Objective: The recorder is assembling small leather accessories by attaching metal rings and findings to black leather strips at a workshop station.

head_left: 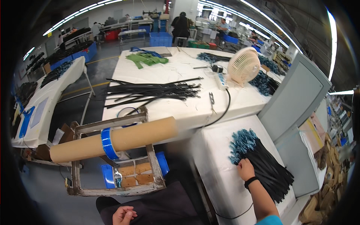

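Observation:
On the white-covered table to my right lies a thick bundle of black straps [268, 170] with shiny blue-wrapped ends [242, 142]. My right hand [246, 169], with a black band at its wrist, is at the bundle's left edge, just below the blue ends. Its fingers are bent and closed on the straps; the fingertips are partly hidden. Low in the view, my left hand [124, 215] is over my dark-clothed lap, with fingers curled in and thumb folded over. Nothing shows in it.
A cardboard tube [146, 133] with a roll of blue tape [109, 143] lies across a worn wooden frame [77, 172]. Loose black straps [153, 90], green cloth [144, 59] and a beige fan [243, 65] are on the large white table [180, 71]. A grey panel [296, 93] stands at right.

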`<state>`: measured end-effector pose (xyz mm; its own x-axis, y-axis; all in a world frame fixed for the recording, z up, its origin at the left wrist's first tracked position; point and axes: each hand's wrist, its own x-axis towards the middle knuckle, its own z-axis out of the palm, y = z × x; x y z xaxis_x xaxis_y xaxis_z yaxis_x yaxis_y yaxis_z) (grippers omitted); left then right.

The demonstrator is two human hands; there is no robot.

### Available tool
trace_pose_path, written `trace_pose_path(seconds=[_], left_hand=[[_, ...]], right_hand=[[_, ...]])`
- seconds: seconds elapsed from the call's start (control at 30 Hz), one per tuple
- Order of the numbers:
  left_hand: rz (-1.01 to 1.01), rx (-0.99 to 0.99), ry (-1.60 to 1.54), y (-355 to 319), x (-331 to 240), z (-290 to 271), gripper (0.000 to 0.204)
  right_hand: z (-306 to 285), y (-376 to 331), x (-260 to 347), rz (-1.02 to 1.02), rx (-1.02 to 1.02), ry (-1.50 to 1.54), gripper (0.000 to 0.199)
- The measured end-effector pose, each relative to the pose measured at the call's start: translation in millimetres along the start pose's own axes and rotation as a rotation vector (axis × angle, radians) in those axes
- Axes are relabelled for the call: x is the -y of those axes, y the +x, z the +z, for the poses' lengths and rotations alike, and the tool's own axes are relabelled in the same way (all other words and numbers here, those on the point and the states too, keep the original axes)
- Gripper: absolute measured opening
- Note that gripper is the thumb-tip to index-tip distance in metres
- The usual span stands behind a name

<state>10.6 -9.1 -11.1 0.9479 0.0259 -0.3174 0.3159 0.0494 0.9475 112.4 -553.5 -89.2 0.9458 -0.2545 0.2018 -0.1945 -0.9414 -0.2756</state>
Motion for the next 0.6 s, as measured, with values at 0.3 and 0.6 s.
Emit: trace_pose_path(seconds=[0.3, 0.6], left_hand=[[-0.018, -0.006, 0.026, 1, -3, 6, 0.021], [0.005, -0.064, -0.011, 1, -6, 7, 0.020]], right_hand=[[-47, 102, 150, -0.179, 0.132, 0.589, 0.013], [15, 256, 245, -0.433, -0.052, 0.266, 0.029]])
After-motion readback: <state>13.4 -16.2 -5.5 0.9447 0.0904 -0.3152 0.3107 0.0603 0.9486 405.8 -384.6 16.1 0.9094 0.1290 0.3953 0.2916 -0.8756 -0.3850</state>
